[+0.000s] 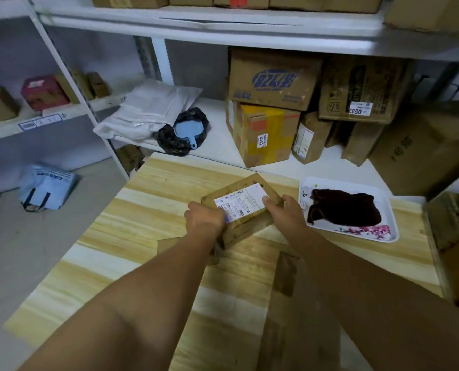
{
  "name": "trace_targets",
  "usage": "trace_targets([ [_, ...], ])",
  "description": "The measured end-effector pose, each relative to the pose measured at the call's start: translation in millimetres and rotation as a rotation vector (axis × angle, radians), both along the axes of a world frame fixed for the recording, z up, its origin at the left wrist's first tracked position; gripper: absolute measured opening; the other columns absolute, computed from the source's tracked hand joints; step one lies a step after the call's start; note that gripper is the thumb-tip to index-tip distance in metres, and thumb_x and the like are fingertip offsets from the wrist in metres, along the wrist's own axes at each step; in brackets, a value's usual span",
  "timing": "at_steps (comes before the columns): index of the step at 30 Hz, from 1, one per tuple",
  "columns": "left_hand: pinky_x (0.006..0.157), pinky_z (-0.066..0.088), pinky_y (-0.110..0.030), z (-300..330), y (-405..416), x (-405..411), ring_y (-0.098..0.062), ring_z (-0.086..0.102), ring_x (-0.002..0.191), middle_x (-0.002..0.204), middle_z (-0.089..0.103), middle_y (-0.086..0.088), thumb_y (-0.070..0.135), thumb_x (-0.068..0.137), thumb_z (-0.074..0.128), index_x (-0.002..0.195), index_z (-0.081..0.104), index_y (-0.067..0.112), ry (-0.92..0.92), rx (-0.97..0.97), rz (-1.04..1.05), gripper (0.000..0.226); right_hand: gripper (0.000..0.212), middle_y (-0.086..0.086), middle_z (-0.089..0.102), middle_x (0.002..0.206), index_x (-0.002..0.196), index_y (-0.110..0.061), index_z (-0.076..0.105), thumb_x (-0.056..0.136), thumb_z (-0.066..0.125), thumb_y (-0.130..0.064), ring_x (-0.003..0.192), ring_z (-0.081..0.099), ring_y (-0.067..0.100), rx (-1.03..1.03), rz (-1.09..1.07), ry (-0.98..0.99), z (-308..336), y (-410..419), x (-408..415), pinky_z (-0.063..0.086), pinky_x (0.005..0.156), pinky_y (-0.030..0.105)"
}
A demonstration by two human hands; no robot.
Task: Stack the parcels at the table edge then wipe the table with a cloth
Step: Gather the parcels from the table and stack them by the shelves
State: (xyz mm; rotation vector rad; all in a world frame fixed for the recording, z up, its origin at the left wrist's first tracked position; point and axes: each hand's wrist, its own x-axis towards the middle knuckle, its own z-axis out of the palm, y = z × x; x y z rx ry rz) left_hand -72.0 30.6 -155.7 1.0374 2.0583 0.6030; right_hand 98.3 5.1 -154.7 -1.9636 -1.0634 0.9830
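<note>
Underfoot, so to speak, lies a pale wooden tabletop [148, 215] of striped light and honey planks, set in a storage room with white metal shelving [223, 28] behind it and a grey floor to the left. Its far edge runs just in front of the lowest shelf; its left edge falls away to open floor, where a blue carrier bag [46, 187] lies. Bare wood stretches along the left half of the tabletop, while the near right is taken up by flat brown parcels [287, 274], blurred and partly hidden by the forearms.

Near the middle of the tabletop a small brown parcel [243, 207] with a white shipping label on top is held from both sides. The left hand [205, 216] curls its grip round the parcel's near left corner; the right hand [284, 210] grasps the right side, thumb pressed on the label. Whether the parcel rests on another box beneath it I cannot tell for certain.

To the right, near the far edge, a white tray [389, 207] with pink flower print holds a crumpled dark brown cloth [343, 207]. On the shelf behind stand cardboard boxes [274, 79], white padded bags [148, 111] and a black bag holding a blue handled item [188, 131].
</note>
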Motion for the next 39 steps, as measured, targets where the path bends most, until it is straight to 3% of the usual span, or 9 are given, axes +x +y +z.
trace_targets([
  [5, 0.090, 0.052, -0.038, -6.9, 2.1, 1.7, -0.036, 0.058, 0.111, 0.124, 0.057, -0.019, 0.021, 0.071, 0.071, 0.122, 0.047, 0.002, -0.068, -0.007, 0.013, 0.059, 0.049, 0.002, 0.057, 0.116, 0.122, -0.014, 0.051, 0.085, 0.061, -0.045, 0.100, 0.054, 0.019, 0.014, 0.000, 0.034, -2.1, 5.4, -3.9, 0.047, 0.093, 0.038],
  [9, 0.083, 0.054, -0.034, -8.5, 3.9, 3.9, -0.033, 0.063, 0.101, 0.114, 0.066, -0.016, 0.023, 0.074, 0.068, 0.114, 0.061, 0.004, -0.079, -0.006, -0.028, 0.046, 0.055, 0.009, 0.050, 0.133, 0.134, -0.007, 0.042, 0.090, 0.060, -0.034, 0.115, 0.051, 0.026, 0.000, -0.007, 0.071, -1.1, 7.3, -7.0, 0.041, 0.093, 0.036],
  [14, 0.077, 0.050, -0.030, -6.4, 2.0, 9.1, -0.030, 0.064, 0.097, 0.109, 0.068, -0.011, 0.026, 0.078, 0.070, 0.110, 0.065, 0.007, -0.112, -0.013, -0.061, 0.037, 0.049, 0.006, 0.052, 0.132, 0.135, -0.009, 0.042, 0.093, 0.058, -0.028, 0.102, 0.047, 0.018, 0.006, -0.030, 0.156, 1.5, 8.2, -6.2, 0.036, 0.084, 0.028],
  [20, 0.087, 0.053, -0.036, 4.2, -0.5, 10.6, -0.029, 0.063, 0.100, 0.115, 0.066, -0.007, 0.033, 0.076, 0.072, 0.119, 0.057, 0.009, -0.194, 0.067, -0.019, 0.052, 0.049, 0.008, 0.050, 0.136, 0.140, -0.010, 0.039, 0.095, 0.055, -0.023, 0.103, 0.047, 0.018, 0.029, -0.044, 0.201, 10.8, 4.7, -4.2, 0.038, 0.083, 0.027],
  [27, 0.096, 0.047, -0.045, 28.6, -4.7, 11.3, -0.032, 0.056, 0.104, 0.114, 0.059, -0.007, 0.042, 0.087, 0.050, 0.121, 0.054, 0.013, -0.351, 0.136, -0.004, 0.045, 0.044, 0.007, 0.053, 0.131, 0.137, -0.009, 0.042, 0.095, 0.054, -0.015, 0.097, 0.047, 0.015, 0.075, -0.072, 0.220, 26.6, -2.6, 1.7, 0.041, 0.081, 0.026],
  [32, 0.094, 0.049, -0.048, 35.8, -9.7, 8.0, -0.030, 0.061, 0.097, 0.092, 0.067, -0.003, 0.043, 0.086, 0.039, 0.080, 0.064, 0.022, -0.527, 0.159, 0.038, 0.033, 0.045, 0.009, 0.054, 0.128, 0.137, -0.009, 0.042, 0.094, 0.054, -0.012, 0.098, 0.048, 0.017, 0.099, -0.118, 0.202, 33.7, -10.0, 5.0, 0.043, 0.087, 0.030],
  [34, 0.087, 0.051, -0.041, 36.8, -12.9, 5.4, -0.024, 0.064, 0.091, 0.087, 0.070, 0.002, 0.044, 0.090, 0.038, 0.077, 0.066, 0.024, -0.623, 0.152, 0.083, 0.037, 0.047, 0.006, 0.052, 0.124, 0.139, -0.010, 0.040, 0.094, 0.055, -0.011, 0.099, 0.047, 0.017, 0.097, -0.141, 0.196, 38.7, -14.3, 7.0, 0.043, 0.090, 0.032],
  [36, 0.069, 0.048, -0.032, 38.7, -16.8, 3.6, -0.018, 0.062, 0.080, 0.080, 0.068, 0.006, 0.046, 0.095, 0.037, 0.082, 0.066, 0.022, -0.721, 0.128, 0.089, 0.039, 0.050, 0.007, 0.051, 0.131, 0.141, -0.011, 0.038, 0.093, 0.055, -0.011, 0.104, 0.049, 0.019, 0.090, -0.159, 0.192, 41.6, -20.3, 9.7, 0.045, 0.093, 0.034],
  [39, 0.058, 0.042, -0.028, 51.2, -26.1, 4.8, -0.013, 0.058, 0.070, 0.072, 0.067, 0.007, 0.047, 0.097, 0.034, 0.100, 0.065, 0.017, -0.822, 0.112, 0.094, 0.043, 0.053, 0.008, 0.049, 0.132, 0.141, -0.008, 0.037, 0.092, 0.057, -0.010, 0.109, 0.050, 0.021, 0.091, -0.181, 0.174, 48.9, -30.3, 11.4, 0.045, 0.092, 0.033],
])
